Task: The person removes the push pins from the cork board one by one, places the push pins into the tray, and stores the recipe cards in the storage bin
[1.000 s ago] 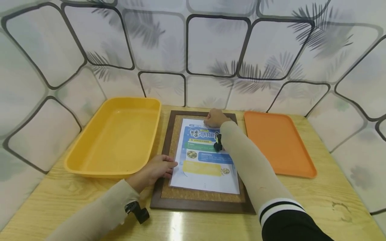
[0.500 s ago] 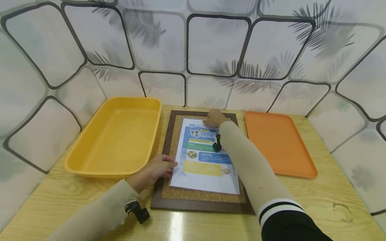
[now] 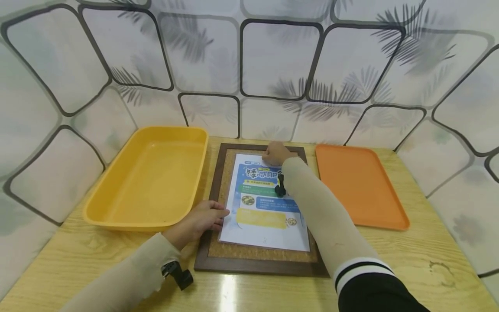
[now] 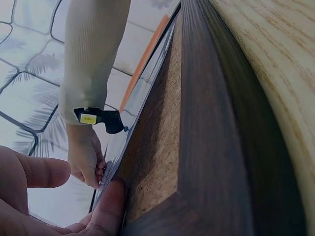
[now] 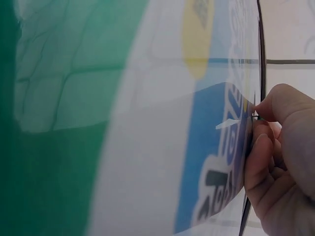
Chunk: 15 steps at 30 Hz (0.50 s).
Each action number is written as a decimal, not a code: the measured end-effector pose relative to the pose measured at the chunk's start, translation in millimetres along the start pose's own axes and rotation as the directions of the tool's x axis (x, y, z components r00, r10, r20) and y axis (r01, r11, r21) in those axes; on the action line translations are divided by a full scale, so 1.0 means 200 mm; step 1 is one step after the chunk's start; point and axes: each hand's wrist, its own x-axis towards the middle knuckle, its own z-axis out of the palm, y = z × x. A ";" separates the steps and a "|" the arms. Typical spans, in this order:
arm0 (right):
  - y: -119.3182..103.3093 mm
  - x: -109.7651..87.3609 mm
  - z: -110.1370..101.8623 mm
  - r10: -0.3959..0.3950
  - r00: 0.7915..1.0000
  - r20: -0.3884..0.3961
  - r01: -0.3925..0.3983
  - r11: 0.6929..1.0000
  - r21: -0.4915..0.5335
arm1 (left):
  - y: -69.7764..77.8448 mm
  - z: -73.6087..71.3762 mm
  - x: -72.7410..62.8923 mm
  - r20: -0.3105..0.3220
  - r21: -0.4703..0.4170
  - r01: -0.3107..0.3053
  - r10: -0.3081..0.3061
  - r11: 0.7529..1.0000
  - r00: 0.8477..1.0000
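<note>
A laminated sheet (image 3: 249,236) with blue, green and yellow print lies on a cork board (image 3: 222,250) with a dark brown frame (image 3: 257,267). My left hand (image 3: 202,217) rests at the sheet's left edge, a fingertip against it; in the left wrist view the thumb (image 4: 47,172) stands apart from the sheet. My right hand (image 3: 277,153) is at the sheet's top edge with its fingers curled. In the right wrist view its thumb and forefinger pinch a small dark push pin (image 5: 258,117) at that edge, mostly hidden by the fingertips.
A deep yellow tray (image 3: 156,182) stands left of the board, its right corner close to my left wrist. To the right lies a flat orange tray (image 3: 366,190). A patterned wall (image 3: 273,60) rises behind the wooden table (image 3: 97,268).
My right hand and forearm have shifted very slightly left at the sheet's top edge. The left hand, sheet and board stay in place.
</note>
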 end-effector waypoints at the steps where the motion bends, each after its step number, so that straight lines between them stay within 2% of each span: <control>1: 0.00 0.00 0.00 -0.002 1.000 0.000 0.002 1.000 0.007 | 0.00 0.00 0.00 0.001 0.000 0.001 -0.001 1.000 1.000; 10: 0.02 -0.02 0.01 0.023 1.000 -0.009 -0.023 0.999 0.038 | 0.01 0.00 0.00 0.012 -0.008 -0.001 0.001 1.000 1.000; 15: 0.03 0.00 0.02 -0.018 1.000 -0.005 0.019 1.000 0.013 | 0.00 0.00 0.00 0.002 0.000 0.002 -0.002 1.000 1.000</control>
